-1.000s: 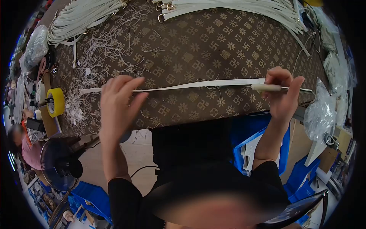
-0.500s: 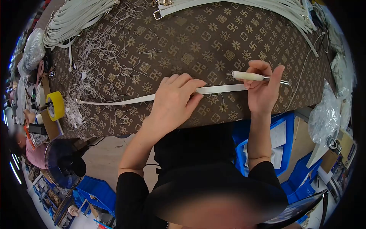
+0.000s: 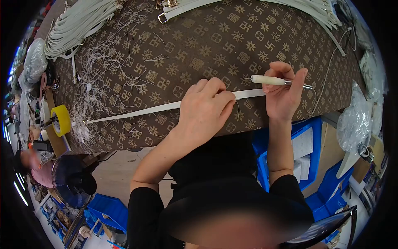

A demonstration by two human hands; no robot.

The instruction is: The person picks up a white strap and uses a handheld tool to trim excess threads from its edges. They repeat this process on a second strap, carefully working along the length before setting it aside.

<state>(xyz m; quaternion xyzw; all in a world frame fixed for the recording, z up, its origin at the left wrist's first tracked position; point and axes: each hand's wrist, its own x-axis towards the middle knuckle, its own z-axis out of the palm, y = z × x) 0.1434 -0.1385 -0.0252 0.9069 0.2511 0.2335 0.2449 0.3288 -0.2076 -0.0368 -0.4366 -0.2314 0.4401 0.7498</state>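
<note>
A narrow white strap point(image 3: 145, 111) lies across the brown patterned cloth. My left hand point(image 3: 204, 107) is closed on it near its middle, thumb and index finger pinching it. Farther right, my right hand point(image 3: 286, 91) holds a pen-like tool point(image 3: 269, 80) with a pale handle and a metal shaft, its tip pointing left above the strap. The strap's right end disappears at the right hand's fingers. A thin thread hangs beside the left fingertips.
White straps are bundled at the back left point(image 3: 78, 29) and back right point(image 3: 298, 5). Loose thread point(image 3: 103, 70) covers the cloth's left part. Yellow tape point(image 3: 61, 120) and a fan point(image 3: 74, 182) are at left. Blue bins point(image 3: 317, 145) stand below the table edge. A person in pink point(image 3: 41, 172) is at far left.
My left hand has slid right along the strap, closer to my right hand. The tool has shifted slightly left, and its thin metal tip now shows.
</note>
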